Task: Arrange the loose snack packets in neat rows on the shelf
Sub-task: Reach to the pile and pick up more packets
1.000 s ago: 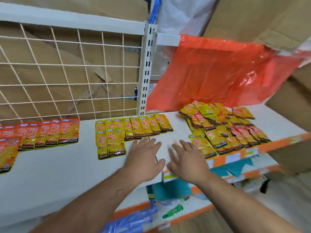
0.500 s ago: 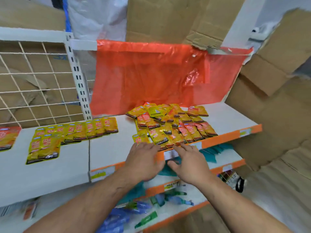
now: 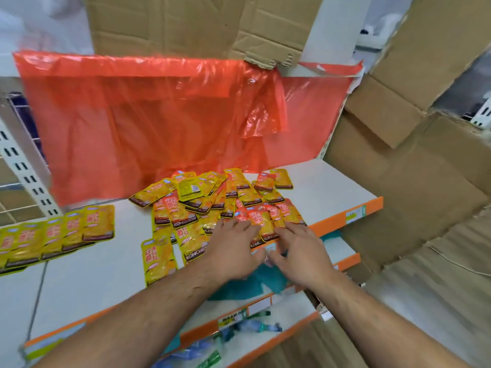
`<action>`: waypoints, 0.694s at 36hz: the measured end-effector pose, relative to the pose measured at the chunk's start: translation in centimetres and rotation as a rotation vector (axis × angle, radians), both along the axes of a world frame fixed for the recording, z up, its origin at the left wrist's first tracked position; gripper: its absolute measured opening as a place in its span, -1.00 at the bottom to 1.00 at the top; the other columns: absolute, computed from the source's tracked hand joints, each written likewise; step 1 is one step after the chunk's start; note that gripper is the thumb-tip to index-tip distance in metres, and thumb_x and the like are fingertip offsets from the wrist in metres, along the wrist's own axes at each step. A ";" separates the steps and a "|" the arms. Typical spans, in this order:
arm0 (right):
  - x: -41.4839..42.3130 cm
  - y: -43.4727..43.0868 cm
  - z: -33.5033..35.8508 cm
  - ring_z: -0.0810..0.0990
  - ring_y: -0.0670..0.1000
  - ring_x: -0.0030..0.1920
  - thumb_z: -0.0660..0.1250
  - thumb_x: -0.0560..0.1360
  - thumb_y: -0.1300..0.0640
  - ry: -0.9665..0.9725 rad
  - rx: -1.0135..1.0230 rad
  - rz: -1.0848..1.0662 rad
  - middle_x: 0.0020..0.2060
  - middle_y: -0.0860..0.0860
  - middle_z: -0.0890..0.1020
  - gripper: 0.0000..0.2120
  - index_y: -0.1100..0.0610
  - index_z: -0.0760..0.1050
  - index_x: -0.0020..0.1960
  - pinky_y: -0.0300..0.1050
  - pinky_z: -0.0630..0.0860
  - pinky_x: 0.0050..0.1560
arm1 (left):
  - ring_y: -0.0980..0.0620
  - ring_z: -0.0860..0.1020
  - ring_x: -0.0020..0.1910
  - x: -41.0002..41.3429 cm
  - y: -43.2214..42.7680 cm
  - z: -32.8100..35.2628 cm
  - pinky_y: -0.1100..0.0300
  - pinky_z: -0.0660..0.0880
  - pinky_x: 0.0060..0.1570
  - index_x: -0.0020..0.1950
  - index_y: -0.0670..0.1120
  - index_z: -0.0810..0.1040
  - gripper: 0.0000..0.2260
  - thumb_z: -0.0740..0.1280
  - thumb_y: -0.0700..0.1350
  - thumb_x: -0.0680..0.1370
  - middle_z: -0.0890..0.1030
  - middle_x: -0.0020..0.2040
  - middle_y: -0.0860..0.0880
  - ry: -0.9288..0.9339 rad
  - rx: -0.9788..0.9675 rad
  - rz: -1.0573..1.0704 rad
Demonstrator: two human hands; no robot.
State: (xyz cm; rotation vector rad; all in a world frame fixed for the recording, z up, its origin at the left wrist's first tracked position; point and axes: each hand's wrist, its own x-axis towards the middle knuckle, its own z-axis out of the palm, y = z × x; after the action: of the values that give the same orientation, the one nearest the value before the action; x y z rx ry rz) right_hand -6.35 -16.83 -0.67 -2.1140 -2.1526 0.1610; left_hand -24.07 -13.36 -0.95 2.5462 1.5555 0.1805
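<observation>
A loose heap of yellow and orange snack packets (image 3: 212,200) lies on the white shelf (image 3: 332,192) in front of the red plastic sheet. One yellow packet (image 3: 158,260) lies apart at the heap's near left. A neat overlapping row of yellow packets (image 3: 61,235) sits further left. My left hand (image 3: 233,251) reaches over the heap's near edge with fingers spread and relaxed, fingertips on the packets. Just right of it, my right hand (image 3: 300,251) rests its straight fingers by the front-most orange packets at the shelf lip. Neither hand holds a packet.
A red plastic sheet (image 3: 148,123) hangs behind the heap. Cardboard (image 3: 414,160) covers the wall to the right and above. The shelf's orange front edge (image 3: 345,216) carries price tags. A lower shelf (image 3: 255,338) holds teal plastic and bottles. A slotted upright (image 3: 26,171) stands at left.
The view has swung right, from the tidy rows to the loose heap. Both hands have moved right along the shelf and forward onto the heap's near edge.
</observation>
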 end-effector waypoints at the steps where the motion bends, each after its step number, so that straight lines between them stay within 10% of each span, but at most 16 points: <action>1: 0.6 0.6 0.0 0.25 0.07 0.48 0.14 0.48 -0.36 -0.004 -0.007 -0.010 0.47 -0.03 0.36 -0.35 -0.10 0.33 0.49 0.05 0.23 0.48 | -0.07 0.20 0.50 0.7 0.9 0.0 -0.13 0.03 0.50 0.53 0.11 0.24 -0.44 0.11 0.27 0.56 0.33 0.50 0.05 0.002 -0.001 -0.012; 11: 4.7 7.0 -0.5 0.43 0.10 0.30 0.26 0.52 -0.21 0.022 -0.056 -0.101 0.29 -0.01 0.52 -0.51 -0.02 0.46 0.38 0.00 0.44 0.27 | -0.07 0.42 0.13 6.1 7.2 -1.5 -0.01 0.42 0.11 0.08 -0.04 0.58 -0.72 0.16 0.05 0.57 0.57 0.07 -0.05 0.016 0.069 -0.034; 25: 10.4 14.3 -0.6 0.58 0.12 0.11 0.33 0.49 -0.25 0.021 -0.188 -0.107 0.11 0.07 0.58 -0.50 0.11 0.43 0.22 -0.07 0.45 -0.08 | -0.19 0.46 0.06 13.6 8.9 -1.7 0.01 0.41 0.02 0.18 -0.04 0.51 -0.75 0.26 -0.04 0.52 0.56 0.03 -0.18 0.141 0.046 0.174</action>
State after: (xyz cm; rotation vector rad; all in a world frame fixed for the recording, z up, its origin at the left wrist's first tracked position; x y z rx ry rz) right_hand 4.09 -2.54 -1.28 -2.3098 -2.0812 0.3874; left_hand -10.49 -4.45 -2.60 2.5051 1.8465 0.0572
